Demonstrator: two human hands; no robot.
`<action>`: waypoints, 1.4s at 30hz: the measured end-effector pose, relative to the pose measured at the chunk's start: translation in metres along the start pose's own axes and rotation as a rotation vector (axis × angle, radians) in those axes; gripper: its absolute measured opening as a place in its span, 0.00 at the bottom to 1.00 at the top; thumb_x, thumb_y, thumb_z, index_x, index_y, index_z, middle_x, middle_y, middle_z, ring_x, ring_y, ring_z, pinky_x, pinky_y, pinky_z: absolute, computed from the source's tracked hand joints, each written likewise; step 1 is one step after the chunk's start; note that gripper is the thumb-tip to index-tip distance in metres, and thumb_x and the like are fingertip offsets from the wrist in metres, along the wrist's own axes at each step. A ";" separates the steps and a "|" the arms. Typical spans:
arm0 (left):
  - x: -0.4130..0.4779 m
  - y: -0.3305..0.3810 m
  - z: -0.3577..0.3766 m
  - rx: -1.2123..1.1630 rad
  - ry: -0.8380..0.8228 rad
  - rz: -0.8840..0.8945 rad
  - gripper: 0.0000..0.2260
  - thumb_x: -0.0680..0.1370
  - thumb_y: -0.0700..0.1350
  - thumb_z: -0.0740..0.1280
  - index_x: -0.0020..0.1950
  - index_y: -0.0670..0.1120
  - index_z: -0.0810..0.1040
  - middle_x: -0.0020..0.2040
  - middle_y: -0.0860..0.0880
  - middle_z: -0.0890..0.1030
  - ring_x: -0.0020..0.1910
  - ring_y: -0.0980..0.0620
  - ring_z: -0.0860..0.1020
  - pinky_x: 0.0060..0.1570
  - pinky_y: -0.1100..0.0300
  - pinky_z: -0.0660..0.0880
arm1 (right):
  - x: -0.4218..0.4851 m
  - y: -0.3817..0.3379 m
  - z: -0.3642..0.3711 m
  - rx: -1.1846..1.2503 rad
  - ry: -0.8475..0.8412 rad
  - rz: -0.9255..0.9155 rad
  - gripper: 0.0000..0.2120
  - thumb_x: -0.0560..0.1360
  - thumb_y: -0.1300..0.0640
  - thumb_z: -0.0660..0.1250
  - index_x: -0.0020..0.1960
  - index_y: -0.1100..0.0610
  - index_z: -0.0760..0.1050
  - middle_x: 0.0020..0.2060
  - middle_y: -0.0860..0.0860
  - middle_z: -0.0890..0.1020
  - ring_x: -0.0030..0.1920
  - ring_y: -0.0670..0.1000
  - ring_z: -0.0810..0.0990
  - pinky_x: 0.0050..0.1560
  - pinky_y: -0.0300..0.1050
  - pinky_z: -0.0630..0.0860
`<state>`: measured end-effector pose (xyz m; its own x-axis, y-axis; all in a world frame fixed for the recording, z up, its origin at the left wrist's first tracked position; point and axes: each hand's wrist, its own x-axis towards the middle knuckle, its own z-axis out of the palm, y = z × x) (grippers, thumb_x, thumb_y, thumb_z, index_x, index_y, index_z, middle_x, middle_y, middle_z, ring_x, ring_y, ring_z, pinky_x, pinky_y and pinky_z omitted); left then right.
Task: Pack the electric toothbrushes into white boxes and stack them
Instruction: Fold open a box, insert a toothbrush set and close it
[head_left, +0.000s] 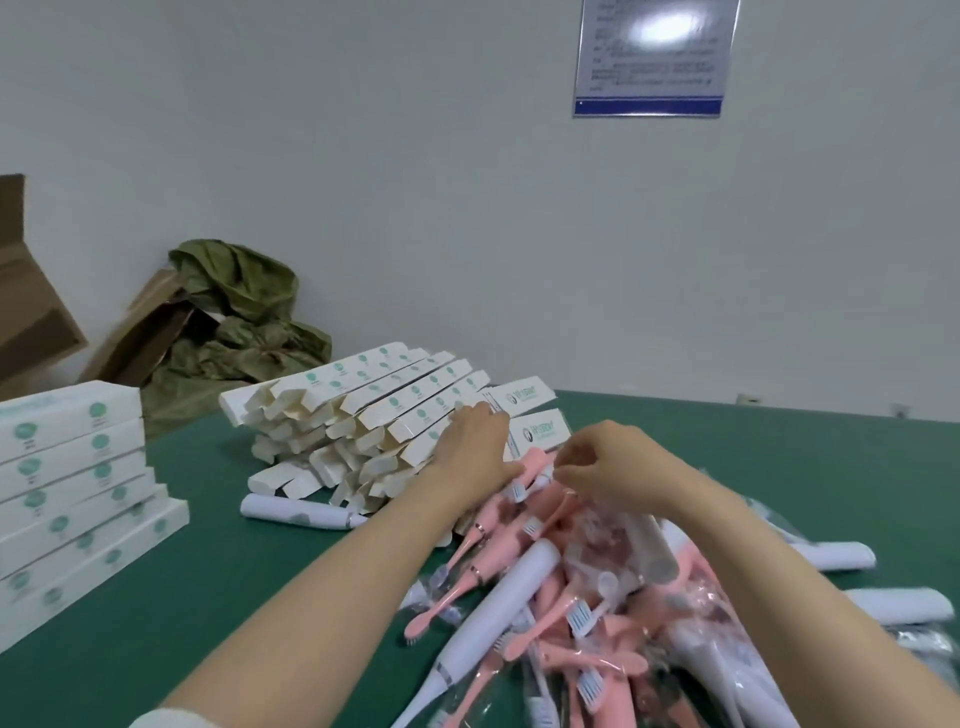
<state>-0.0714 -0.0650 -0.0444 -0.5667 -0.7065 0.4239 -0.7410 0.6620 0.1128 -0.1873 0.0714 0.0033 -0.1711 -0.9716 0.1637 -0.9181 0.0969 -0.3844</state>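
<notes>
Toothbrushes (540, 597), pink and white, are lying heaped on the green table (234, 571). The left hand (475, 447) is resting, fingers straight, on the pile of open white boxes (363, 415) just behind them. The right hand (608, 462) is hovering over the heap, fingers curled; whether it is pinching anything I cannot tell. Closed boxes (78, 483) are sitting stacked at left.

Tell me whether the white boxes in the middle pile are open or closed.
Open: the pile of white boxes shows untucked end flaps sticking out, unlike the closed stack at left.
</notes>
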 end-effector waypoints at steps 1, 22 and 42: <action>-0.001 -0.001 0.000 -0.029 0.026 0.011 0.17 0.74 0.50 0.69 0.57 0.42 0.72 0.55 0.43 0.73 0.57 0.43 0.70 0.48 0.54 0.68 | 0.001 0.001 -0.002 0.010 0.010 -0.004 0.04 0.75 0.56 0.64 0.44 0.52 0.78 0.41 0.48 0.82 0.38 0.45 0.76 0.34 0.34 0.69; -0.085 0.005 -0.137 -0.571 0.592 0.185 0.19 0.70 0.47 0.74 0.59 0.55 0.75 0.47 0.62 0.80 0.49 0.64 0.76 0.50 0.76 0.68 | 0.029 -0.070 0.039 0.253 0.531 -0.368 0.24 0.70 0.51 0.69 0.63 0.52 0.65 0.54 0.46 0.74 0.54 0.50 0.75 0.48 0.48 0.74; -0.059 0.023 -0.134 -0.713 0.385 0.270 0.16 0.64 0.45 0.75 0.48 0.55 0.77 0.47 0.53 0.77 0.45 0.60 0.76 0.44 0.73 0.70 | -0.005 -0.041 -0.017 1.174 0.295 -0.278 0.16 0.82 0.48 0.51 0.62 0.47 0.74 0.59 0.47 0.80 0.60 0.45 0.78 0.62 0.42 0.73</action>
<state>-0.0066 0.0257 0.0535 -0.4339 -0.4532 0.7787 -0.1211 0.8858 0.4480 -0.1549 0.0763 0.0333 -0.2353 -0.8279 0.5092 -0.0871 -0.5038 -0.8594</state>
